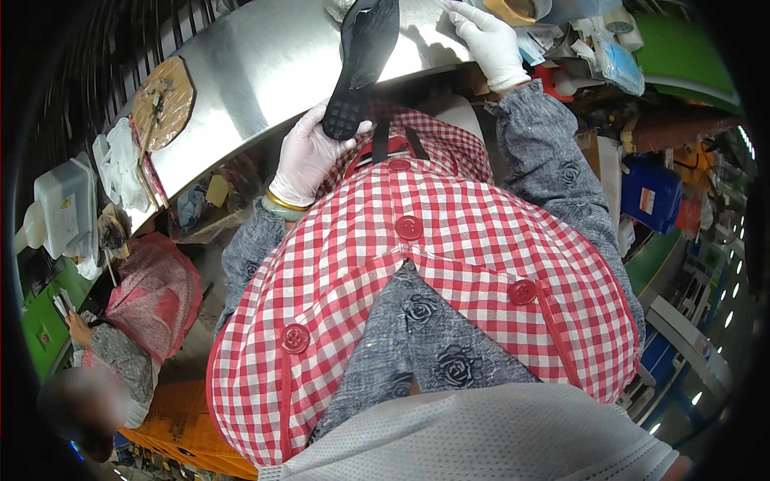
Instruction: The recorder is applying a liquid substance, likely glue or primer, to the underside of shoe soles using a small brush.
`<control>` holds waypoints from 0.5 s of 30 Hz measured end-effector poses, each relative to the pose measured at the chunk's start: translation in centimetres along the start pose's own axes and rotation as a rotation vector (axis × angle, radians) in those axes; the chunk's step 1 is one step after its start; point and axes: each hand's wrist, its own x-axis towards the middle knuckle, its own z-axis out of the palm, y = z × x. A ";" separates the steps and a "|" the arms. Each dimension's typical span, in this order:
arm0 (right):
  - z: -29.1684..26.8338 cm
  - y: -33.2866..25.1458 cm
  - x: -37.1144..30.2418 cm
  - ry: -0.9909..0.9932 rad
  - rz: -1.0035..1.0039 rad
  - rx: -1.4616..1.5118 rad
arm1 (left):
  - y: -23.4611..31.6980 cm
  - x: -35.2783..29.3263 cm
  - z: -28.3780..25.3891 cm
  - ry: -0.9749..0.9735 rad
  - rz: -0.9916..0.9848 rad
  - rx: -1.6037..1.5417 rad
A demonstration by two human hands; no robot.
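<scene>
My left hand, in a thin white glove, grips a black shoe sole by its heel end. The sole stands up from my fingers over the metal table, its studded heel toward me and its front end reaching the top edge of the picture. My right hand, also gloved, is at the upper right above the table's edge. Its fingers are closed toward the top edge around something thin that I cannot make out. A dark shadow falls on the table between the sole and this hand.
A round brown board with dark smears lies at the table's left. Beside it are crumpled white plastic and a clear container. Tape rolls and a blue packet crowd the right. Another person works at lower left.
</scene>
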 end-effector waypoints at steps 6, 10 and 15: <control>-0.5 1.4 0.1 -0.084 -0.155 -0.105 | 0.0 -0.8 2.5 0.055 -0.013 0.051; -3.0 2.7 3.4 -0.028 -0.462 -0.237 | 0.1 -0.9 3.6 0.126 0.011 0.076; -2.0 2.4 1.9 -0.250 -0.280 -0.090 | 0.0 -0.9 3.9 0.133 0.022 0.105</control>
